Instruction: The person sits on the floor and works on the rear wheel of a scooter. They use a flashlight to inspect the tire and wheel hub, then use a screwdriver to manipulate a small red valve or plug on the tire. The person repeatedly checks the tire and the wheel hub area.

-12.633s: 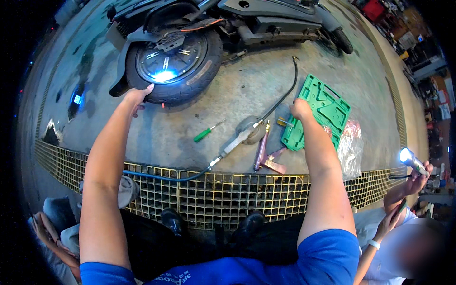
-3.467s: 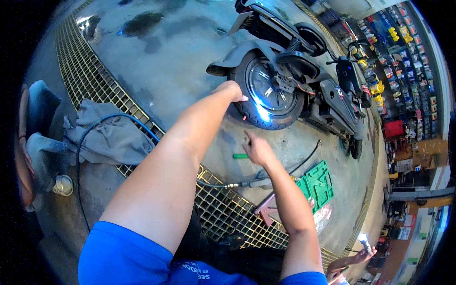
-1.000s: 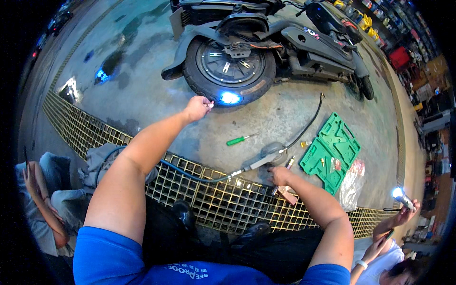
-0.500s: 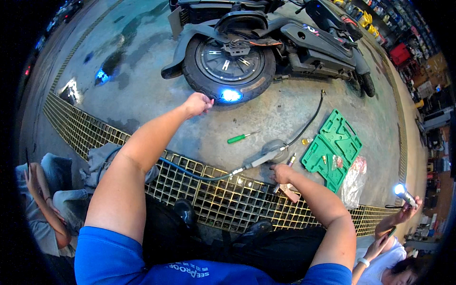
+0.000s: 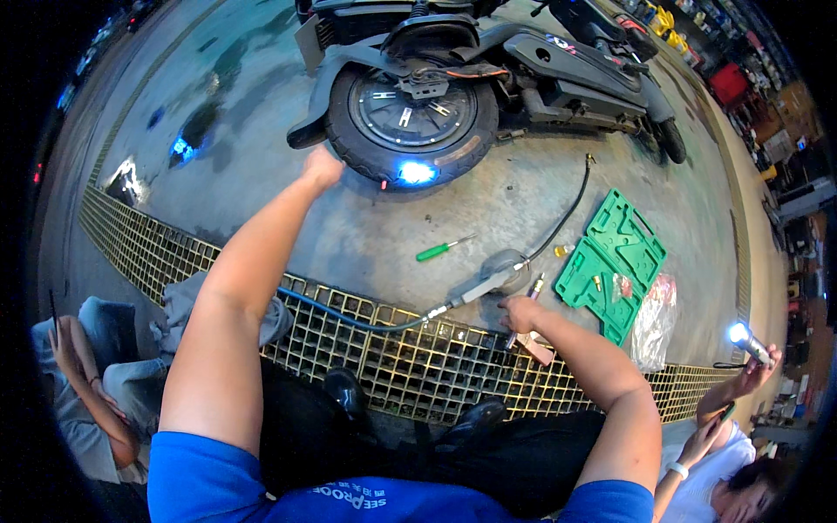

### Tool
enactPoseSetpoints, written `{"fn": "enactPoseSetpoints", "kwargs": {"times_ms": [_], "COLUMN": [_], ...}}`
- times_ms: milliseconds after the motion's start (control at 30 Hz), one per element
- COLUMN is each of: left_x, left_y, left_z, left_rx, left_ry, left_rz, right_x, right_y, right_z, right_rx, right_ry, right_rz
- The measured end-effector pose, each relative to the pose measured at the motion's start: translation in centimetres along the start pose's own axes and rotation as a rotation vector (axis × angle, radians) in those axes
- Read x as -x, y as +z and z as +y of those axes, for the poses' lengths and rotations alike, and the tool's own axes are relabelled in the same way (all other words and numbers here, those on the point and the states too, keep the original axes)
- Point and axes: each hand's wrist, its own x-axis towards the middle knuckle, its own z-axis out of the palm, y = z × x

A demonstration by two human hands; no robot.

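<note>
My left hand (image 5: 323, 166) is at the lower-left edge of the tipped scooter's black tyre (image 5: 453, 167); its fingertips are hidden. A small red piece (image 5: 384, 185) shows on the tyre, beside a bright spot of light. My right hand (image 5: 523, 314) is low over the floor, fingers bent and apart, just above a pink gun-shaped tool (image 5: 534, 347). Near it lie an inflator (image 5: 493, 281) with hoses, a green screwdriver (image 5: 432, 253), an open green plastic case (image 5: 615, 244) and a clear bag (image 5: 656, 336).
A yellow drain grate (image 5: 375, 340) crosses the near floor, with grey cloth (image 5: 183, 292) at its left. A co-worker (image 5: 87, 375) sits at left; another (image 5: 715, 462) at right holds a lit flashlight (image 5: 750, 344). Stocked shelves (image 5: 750, 96) line the far right.
My left hand has moved left and up along the tyre, uncovering the small red piece where its fingers were. My right hand has shifted slightly right. The flashlight has risen a little.
</note>
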Motion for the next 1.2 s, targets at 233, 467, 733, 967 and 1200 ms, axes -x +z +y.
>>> {"fn": "enactPoseSetpoints", "kwargs": {"times_ms": [233, 467, 733, 967, 1200], "left_x": [2.3, 5.1, 5.3, 3.7, 4.2], "left_y": [-2.4, -2.6, -2.6, -1.4, -1.6], "left_z": [2.2, 4.8, 4.8, 3.7, 3.4], "left_rx": [-0.015, -0.201, -0.273, -0.264, -0.304], "left_ry": [0.33, 0.45, 0.458, 0.549, 0.556], "left_rz": [0.262, 0.178, 0.124, 0.199, 0.206], "right_x": [0.1, 0.5, 0.3, -0.8, 0.1], "right_y": [-0.3, 0.2, 1.0, 0.5, 0.3], "right_z": [-0.4, -0.5, 0.0, -0.1, -0.7], "right_rx": [-0.027, -0.017, -0.012, 0.073, 0.011], "right_ry": [0.037, 0.027, 0.052, 0.075, 0.038], "right_rz": [-0.014, 0.013, -0.04, -0.138, -0.05]}}
